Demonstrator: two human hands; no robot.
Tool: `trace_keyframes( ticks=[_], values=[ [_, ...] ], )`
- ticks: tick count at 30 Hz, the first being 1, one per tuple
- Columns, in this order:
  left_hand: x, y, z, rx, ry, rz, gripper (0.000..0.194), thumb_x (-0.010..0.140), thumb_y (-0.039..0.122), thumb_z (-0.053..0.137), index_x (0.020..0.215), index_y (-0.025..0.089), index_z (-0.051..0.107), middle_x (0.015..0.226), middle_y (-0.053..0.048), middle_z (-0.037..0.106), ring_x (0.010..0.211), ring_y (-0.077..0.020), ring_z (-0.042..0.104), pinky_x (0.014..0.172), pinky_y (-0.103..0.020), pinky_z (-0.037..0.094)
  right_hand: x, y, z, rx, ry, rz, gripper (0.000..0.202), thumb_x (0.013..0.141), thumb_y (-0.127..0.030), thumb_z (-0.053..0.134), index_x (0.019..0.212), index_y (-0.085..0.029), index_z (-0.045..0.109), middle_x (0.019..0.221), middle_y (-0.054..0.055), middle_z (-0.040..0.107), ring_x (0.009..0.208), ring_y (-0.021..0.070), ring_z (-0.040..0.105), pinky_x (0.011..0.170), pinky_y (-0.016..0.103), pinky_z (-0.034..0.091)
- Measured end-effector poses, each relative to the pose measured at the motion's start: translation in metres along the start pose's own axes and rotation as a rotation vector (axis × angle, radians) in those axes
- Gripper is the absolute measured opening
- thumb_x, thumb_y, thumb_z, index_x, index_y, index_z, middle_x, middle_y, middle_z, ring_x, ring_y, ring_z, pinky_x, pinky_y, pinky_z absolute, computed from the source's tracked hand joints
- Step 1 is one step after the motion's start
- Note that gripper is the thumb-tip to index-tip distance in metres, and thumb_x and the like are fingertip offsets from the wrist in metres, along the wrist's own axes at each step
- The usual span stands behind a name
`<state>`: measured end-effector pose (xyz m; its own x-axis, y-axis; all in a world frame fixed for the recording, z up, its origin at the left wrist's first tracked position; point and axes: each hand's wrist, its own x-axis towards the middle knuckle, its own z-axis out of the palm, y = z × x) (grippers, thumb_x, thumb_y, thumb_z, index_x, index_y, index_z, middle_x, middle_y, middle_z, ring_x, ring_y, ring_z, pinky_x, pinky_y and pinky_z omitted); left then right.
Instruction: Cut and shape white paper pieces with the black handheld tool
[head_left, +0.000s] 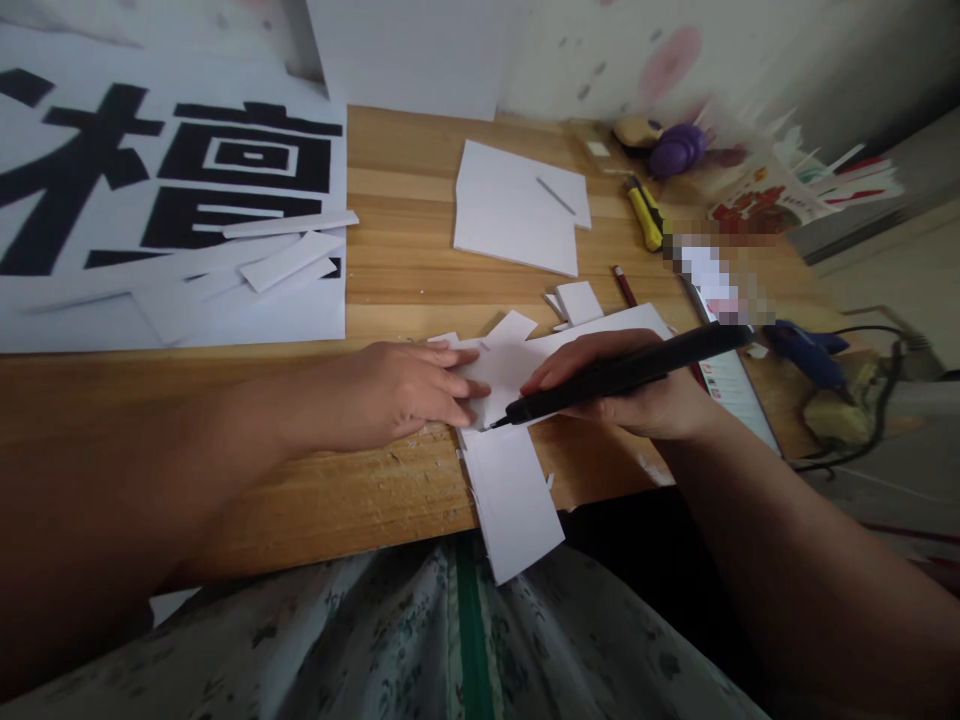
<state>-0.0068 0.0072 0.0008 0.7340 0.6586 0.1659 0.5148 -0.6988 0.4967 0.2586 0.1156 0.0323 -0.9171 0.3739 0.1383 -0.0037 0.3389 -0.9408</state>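
My left hand (412,392) lies flat with spread fingers on a cross-like white foam board piece (506,375). One arm of this piece juts over the table's front edge. In my right hand (622,385) is a thick black pen-shaped tool (600,385) with a thin pointed tip. That tip meets the board just beside my left fingertips. Whether it is a pen or a cutter I cannot tell. Small white offcuts (579,302) sit just behind the board.
A sheet with a large black character (300,310) and white strips (289,262) covers the left. Behind are a white board (517,215) and a yellow utility knife (645,215). At right are a phone (739,400), a blue glue gun (806,352) and a container (772,190) of sticks.
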Motion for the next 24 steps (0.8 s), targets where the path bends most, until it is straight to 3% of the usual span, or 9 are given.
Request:
trace_keyframes(
  ticks=[9, 18, 24],
  values=[
    [-0.001, -0.001, -0.001, 0.001, -0.008, -0.014, 0.042, 0.091, 0.003, 0.044, 0.119, 0.024, 0.067, 0.138, -0.001, 0.058, 0.144, -0.0194, 0.033, 0.121, -0.038, 0.032, -0.003, 0.002, -0.004, -0.044, 0.019, 0.012, 0.022, 0.079, -0.037, 0.077, 0.095, -0.022, 0.076, 0.091, 0.004, 0.079, 0.081, 0.0176, 0.075, 0.072, 0.028, 0.059],
    [-0.004, -0.005, 0.004, -0.009, 0.042, -0.003, 0.04, 0.092, 0.004, 0.044, 0.12, 0.023, 0.066, 0.137, -0.002, 0.058, 0.144, -0.0189, 0.032, 0.121, -0.037, 0.033, -0.009, -0.002, -0.01, -0.093, 0.047, 0.034, 0.018, 0.077, -0.027, 0.079, 0.094, -0.023, 0.077, 0.089, 0.003, 0.079, 0.079, 0.0166, 0.075, 0.071, 0.025, 0.06],
    [-0.005, -0.004, 0.003, 0.008, 0.065, 0.031, 0.036, 0.093, 0.006, 0.046, 0.119, 0.021, 0.066, 0.135, -0.005, 0.059, 0.143, -0.0187, 0.034, 0.119, -0.038, 0.036, -0.015, -0.004, -0.014, -0.118, 0.102, 0.053, 0.021, 0.076, -0.034, 0.081, 0.092, -0.021, 0.078, 0.087, 0.004, 0.079, 0.077, 0.0168, 0.075, 0.069, 0.025, 0.061]
  ],
)
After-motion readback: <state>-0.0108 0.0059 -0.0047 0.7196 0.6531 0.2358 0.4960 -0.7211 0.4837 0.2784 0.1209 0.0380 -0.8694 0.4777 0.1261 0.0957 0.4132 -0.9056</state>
